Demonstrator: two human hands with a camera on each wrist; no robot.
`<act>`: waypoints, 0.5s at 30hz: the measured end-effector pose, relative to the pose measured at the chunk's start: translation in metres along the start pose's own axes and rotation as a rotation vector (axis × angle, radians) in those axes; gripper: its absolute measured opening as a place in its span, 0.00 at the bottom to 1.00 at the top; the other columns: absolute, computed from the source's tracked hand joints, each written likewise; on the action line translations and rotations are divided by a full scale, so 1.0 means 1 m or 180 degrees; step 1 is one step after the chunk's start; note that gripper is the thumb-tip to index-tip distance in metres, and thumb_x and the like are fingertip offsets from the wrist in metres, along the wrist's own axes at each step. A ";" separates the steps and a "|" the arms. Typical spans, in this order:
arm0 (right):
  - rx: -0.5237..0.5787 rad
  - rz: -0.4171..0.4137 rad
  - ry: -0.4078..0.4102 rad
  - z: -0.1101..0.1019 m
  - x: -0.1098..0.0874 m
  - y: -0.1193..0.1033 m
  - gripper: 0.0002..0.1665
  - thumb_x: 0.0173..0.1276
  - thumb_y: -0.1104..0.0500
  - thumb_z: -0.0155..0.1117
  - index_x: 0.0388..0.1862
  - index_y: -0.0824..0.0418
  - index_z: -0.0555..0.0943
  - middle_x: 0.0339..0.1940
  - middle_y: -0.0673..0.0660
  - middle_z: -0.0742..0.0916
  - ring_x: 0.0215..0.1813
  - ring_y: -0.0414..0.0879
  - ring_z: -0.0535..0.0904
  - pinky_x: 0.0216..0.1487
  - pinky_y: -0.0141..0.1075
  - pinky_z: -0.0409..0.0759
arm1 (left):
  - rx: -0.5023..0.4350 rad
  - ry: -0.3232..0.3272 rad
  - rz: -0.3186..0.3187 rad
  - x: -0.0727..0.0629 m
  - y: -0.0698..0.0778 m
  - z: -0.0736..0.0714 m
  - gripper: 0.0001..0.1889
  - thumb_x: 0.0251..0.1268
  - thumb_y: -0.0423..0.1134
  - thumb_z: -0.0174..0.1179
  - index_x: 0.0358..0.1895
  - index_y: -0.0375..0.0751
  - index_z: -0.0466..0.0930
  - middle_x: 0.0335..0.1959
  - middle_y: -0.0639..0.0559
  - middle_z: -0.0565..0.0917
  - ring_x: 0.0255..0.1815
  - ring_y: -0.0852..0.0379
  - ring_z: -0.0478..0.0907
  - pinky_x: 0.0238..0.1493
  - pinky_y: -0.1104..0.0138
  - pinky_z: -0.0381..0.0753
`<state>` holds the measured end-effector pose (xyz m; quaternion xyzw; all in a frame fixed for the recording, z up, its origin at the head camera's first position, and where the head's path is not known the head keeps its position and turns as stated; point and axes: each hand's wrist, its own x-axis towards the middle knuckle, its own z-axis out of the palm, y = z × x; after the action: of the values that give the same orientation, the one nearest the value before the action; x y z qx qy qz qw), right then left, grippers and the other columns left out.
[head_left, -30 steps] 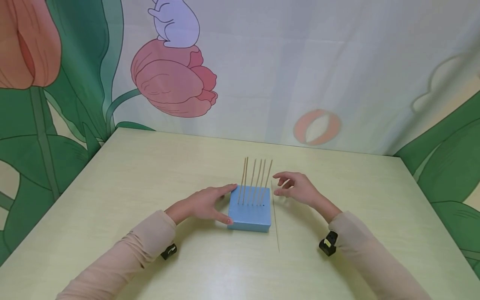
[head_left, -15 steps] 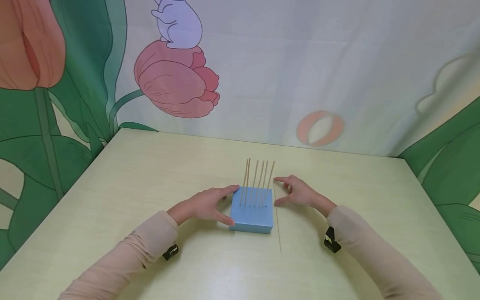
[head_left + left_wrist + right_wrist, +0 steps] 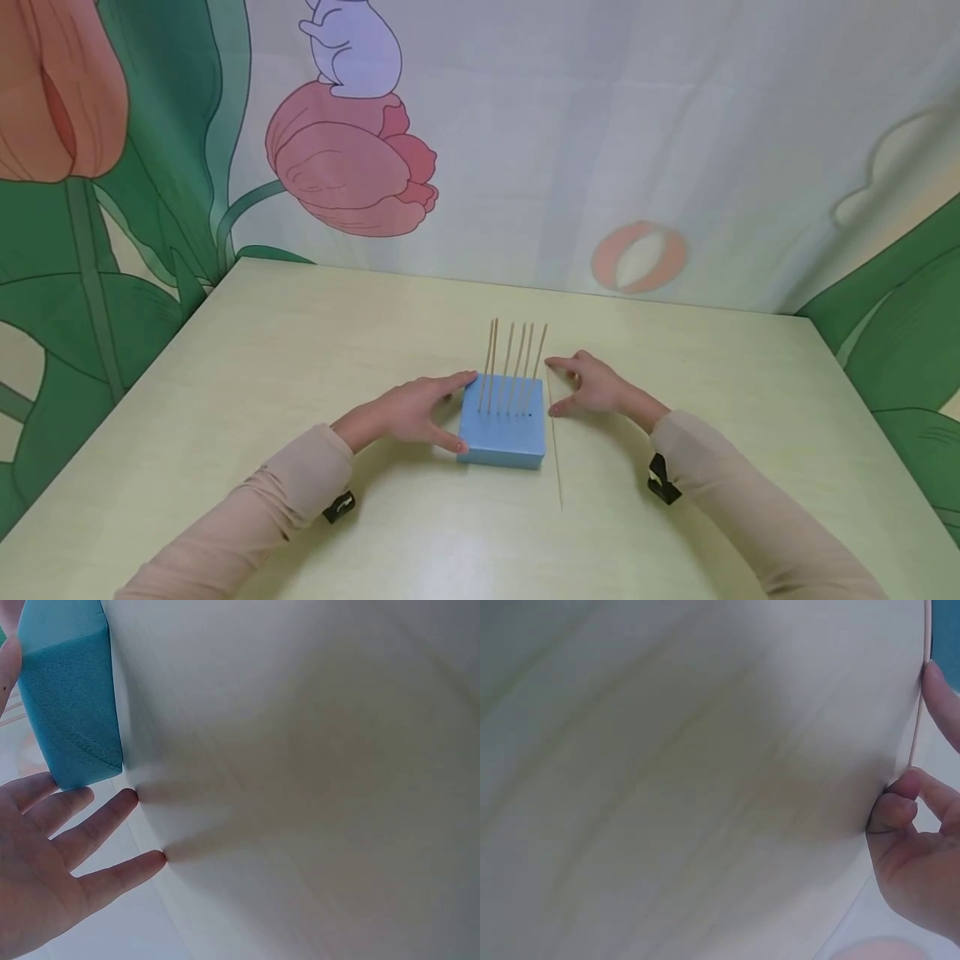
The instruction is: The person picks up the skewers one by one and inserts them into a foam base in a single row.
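Observation:
A blue foam block (image 3: 501, 437) lies on the table with several thin wooden sticks (image 3: 536, 367) standing upright in a row. A small dark hole shows at the row's right end. My left hand (image 3: 408, 408) holds the block's left side, thumb at the near corner and index finger at the far one; its other fingers spread toward the tabletop in the left wrist view. Along the block's right side lies a loose thin stick (image 3: 557, 467). My right hand (image 3: 596, 385) touches this stick (image 3: 916, 727) with thumb and index fingertip set apart along it, other fingers curled.
The pale wooden table (image 3: 337, 333) extends around the block on all sides. Behind its far edge hangs a printed curtain (image 3: 510, 167) with flowers and a white animal. A small black device (image 3: 662, 482) is strapped at the right wrist.
My right hand has come down to the loose stick, its thumb and index finger spreading apart along it. The left hand stays at the block. The view has shifted slightly.

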<state>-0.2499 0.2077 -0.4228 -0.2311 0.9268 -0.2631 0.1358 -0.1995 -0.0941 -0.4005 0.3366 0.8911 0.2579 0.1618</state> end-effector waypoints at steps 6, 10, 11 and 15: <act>0.0065 0.0012 -0.0004 -0.004 0.002 -0.001 0.46 0.43 0.57 0.77 0.61 0.65 0.67 0.39 0.63 0.73 0.39 0.52 0.67 0.41 0.41 0.67 | 0.0010 0.0012 -0.0003 0.001 0.000 -0.001 0.52 0.45 0.58 0.67 0.71 0.41 0.50 0.67 0.44 0.62 0.63 0.47 0.64 0.60 0.55 0.63; 0.0375 0.0140 -0.0050 -0.004 0.002 -0.001 0.45 0.41 0.60 0.78 0.58 0.64 0.65 0.41 0.63 0.72 0.43 0.53 0.67 0.45 0.44 0.66 | -0.0001 0.0006 -0.0041 0.000 0.001 -0.001 0.52 0.45 0.57 0.67 0.71 0.41 0.50 0.66 0.43 0.63 0.64 0.47 0.63 0.60 0.55 0.63; 0.0456 0.0155 -0.0065 -0.004 0.002 -0.001 0.45 0.41 0.60 0.78 0.57 0.64 0.64 0.40 0.63 0.72 0.42 0.52 0.67 0.44 0.43 0.66 | -0.0013 0.0002 -0.0051 0.000 0.001 -0.001 0.51 0.45 0.57 0.68 0.71 0.41 0.50 0.66 0.43 0.63 0.64 0.46 0.63 0.60 0.54 0.63; 0.1059 0.0210 -0.0132 -0.005 -0.002 -0.001 0.46 0.43 0.68 0.75 0.59 0.65 0.60 0.34 0.60 0.73 0.35 0.49 0.70 0.37 0.38 0.69 | -0.0035 0.0004 -0.0042 0.000 0.002 -0.001 0.51 0.45 0.57 0.68 0.70 0.40 0.51 0.66 0.42 0.63 0.63 0.46 0.63 0.60 0.54 0.64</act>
<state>-0.2499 0.2095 -0.4180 -0.1803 0.8745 -0.4035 0.1998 -0.1992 -0.0931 -0.3987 0.3297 0.8919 0.2619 0.1647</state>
